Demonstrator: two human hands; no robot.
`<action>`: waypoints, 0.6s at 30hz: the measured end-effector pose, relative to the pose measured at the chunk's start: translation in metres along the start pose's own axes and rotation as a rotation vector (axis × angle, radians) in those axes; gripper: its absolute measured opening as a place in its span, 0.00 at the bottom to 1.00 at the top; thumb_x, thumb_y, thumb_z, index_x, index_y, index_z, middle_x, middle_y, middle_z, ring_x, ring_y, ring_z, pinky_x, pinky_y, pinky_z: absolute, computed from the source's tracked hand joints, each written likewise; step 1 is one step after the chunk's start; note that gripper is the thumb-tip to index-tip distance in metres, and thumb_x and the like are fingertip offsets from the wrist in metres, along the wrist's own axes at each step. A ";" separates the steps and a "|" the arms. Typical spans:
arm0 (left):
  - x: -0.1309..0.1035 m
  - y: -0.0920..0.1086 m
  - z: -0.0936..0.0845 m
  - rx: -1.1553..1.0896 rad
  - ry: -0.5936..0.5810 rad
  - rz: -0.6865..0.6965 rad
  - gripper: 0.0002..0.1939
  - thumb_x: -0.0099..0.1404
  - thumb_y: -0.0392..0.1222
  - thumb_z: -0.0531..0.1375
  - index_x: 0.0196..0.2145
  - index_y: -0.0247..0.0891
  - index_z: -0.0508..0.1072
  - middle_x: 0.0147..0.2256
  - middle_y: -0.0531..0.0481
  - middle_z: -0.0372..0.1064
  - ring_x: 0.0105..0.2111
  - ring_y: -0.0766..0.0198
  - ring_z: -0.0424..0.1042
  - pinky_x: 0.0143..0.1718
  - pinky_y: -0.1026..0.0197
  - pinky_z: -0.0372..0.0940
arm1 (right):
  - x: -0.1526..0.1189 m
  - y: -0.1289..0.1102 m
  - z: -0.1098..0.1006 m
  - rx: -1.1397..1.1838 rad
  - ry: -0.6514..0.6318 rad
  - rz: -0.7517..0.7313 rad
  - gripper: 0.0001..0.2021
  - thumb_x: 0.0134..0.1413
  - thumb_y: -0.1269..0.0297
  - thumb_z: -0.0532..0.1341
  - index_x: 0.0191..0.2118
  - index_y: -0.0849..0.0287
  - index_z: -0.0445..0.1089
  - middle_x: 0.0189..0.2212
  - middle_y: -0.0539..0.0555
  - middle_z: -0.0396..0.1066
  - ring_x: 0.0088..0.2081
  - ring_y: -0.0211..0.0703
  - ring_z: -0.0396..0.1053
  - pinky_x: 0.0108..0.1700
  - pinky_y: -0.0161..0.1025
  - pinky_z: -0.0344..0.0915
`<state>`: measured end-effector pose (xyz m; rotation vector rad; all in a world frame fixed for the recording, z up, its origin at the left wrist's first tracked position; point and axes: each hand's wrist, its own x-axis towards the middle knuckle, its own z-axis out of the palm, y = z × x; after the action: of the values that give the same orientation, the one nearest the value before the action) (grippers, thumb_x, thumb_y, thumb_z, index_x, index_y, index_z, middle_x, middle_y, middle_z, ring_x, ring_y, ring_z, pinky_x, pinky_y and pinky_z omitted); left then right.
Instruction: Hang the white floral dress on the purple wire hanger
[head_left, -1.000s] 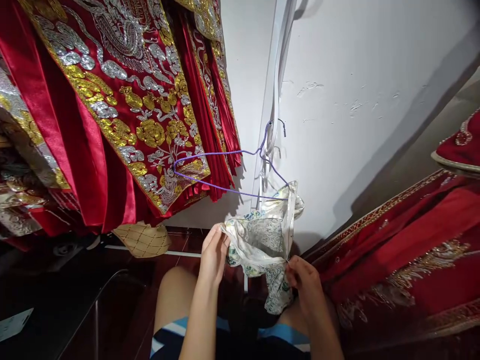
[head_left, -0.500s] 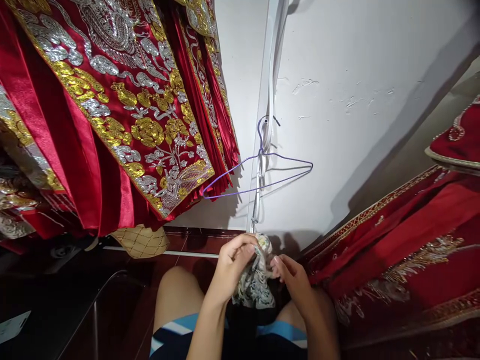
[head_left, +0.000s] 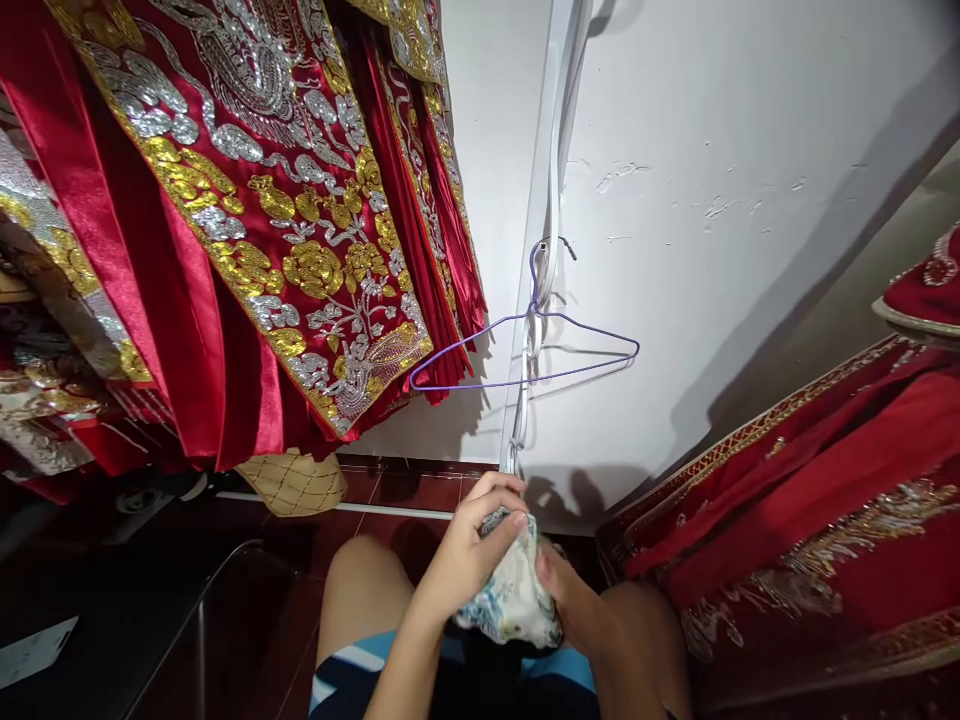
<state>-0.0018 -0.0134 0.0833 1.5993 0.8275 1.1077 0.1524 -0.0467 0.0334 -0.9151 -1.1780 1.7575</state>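
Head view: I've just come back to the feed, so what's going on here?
A person has a bunched, pale patterned cloth between both hands, low in front of the knees. The left hand grips its upper edge, thumb on top; the right hand is against the other side, its fingers mostly hidden. Ahead, a purple hanger hangs in front of the white wall with no garment on it. Red decorated garments hang on either side.
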 end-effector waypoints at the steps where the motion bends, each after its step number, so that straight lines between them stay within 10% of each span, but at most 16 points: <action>1: -0.002 -0.004 -0.006 -0.001 -0.033 -0.023 0.13 0.70 0.50 0.57 0.36 0.38 0.73 0.51 0.41 0.66 0.53 0.53 0.65 0.57 0.55 0.57 | -0.001 -0.003 -0.001 -0.010 -0.037 0.054 0.27 0.43 0.40 0.70 0.42 0.57 0.75 0.35 0.57 0.74 0.40 0.51 0.72 0.45 0.45 0.69; 9: -0.029 -0.030 -0.042 0.143 -0.463 -0.130 0.28 0.69 0.62 0.53 0.58 0.44 0.67 0.50 0.43 0.70 0.49 0.52 0.68 0.54 0.53 0.61 | 0.005 -0.051 -0.013 0.028 -0.267 0.035 0.18 0.40 0.58 0.74 0.36 0.61 0.73 0.29 0.50 0.71 0.31 0.38 0.66 0.37 0.34 0.65; 18: -0.022 -0.010 -0.042 0.096 -0.417 -0.043 0.37 0.56 0.40 0.68 0.62 0.43 0.64 0.58 0.42 0.66 0.56 0.50 0.66 0.58 0.54 0.61 | 0.002 -0.079 0.001 -0.156 -0.500 0.069 0.23 0.30 0.52 0.76 0.31 0.61 0.73 0.25 0.49 0.67 0.30 0.40 0.65 0.33 0.36 0.65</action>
<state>-0.0486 -0.0167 0.0716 1.8013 0.6374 0.6752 0.1686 -0.0273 0.1085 -0.6210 -1.6346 2.0413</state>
